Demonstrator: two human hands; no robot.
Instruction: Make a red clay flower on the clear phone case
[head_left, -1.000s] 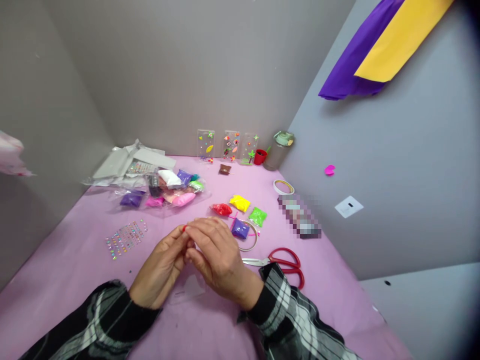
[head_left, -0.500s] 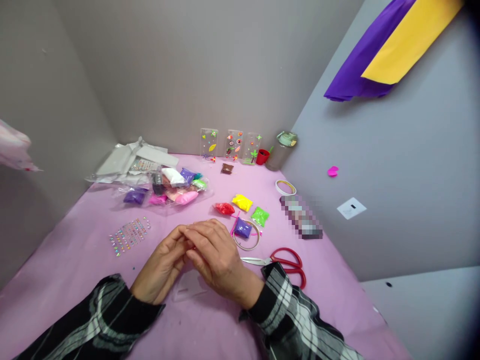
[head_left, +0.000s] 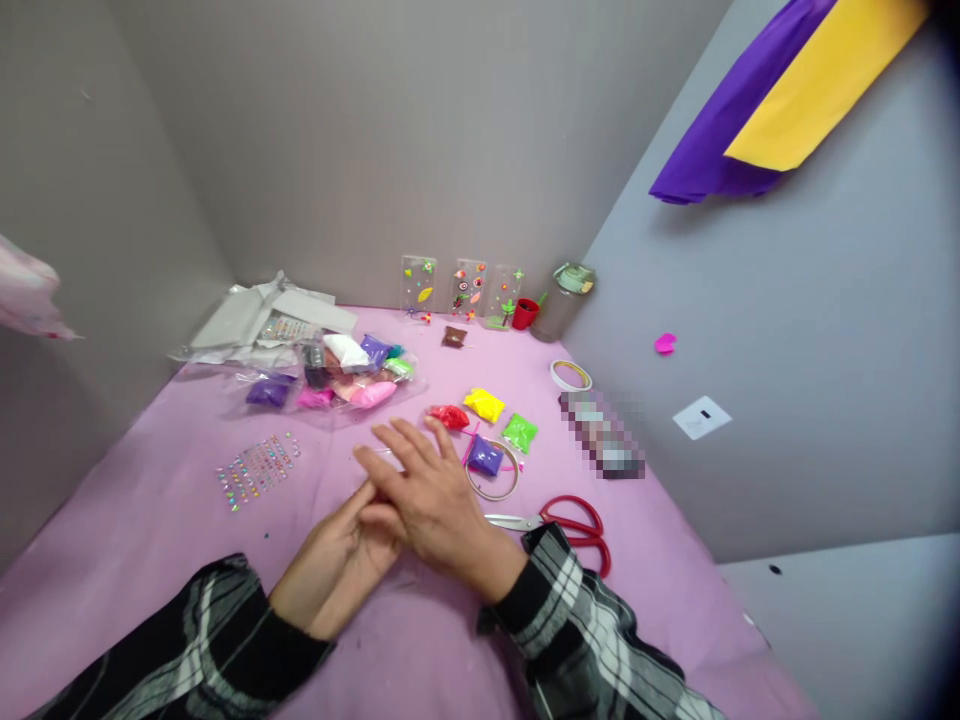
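My right hand (head_left: 431, 500) lies across my left hand (head_left: 349, 560), palm against palm, its fingers stretched out and slightly spread. Below it, my left hand is turned palm up and looks flat and open, though its fingers are mostly covered. Whether something small lies between the palms is hidden. Just beyond my right fingertips is a red clay packet (head_left: 448, 417). To the right of that hand, a purple clay packet (head_left: 485, 456) rests on a tape ring (head_left: 495, 497). Red-handled scissors (head_left: 574, 515) lie beside my right wrist, blades toward the hand.
Yellow (head_left: 484, 405) and green (head_left: 520, 432) packets lie farther back. A gem sticker sheet (head_left: 259, 472) is at left, below a bag of coloured clay packets (head_left: 352, 375). Decorated clear cases (head_left: 418, 287), a red pot (head_left: 525, 314) and a jar (head_left: 564, 305) stand against the wall.
My hands were cupped together with fingers curved. Now the right hand's fingers are straightened and reach farther forward across the left, which has lowered a little.
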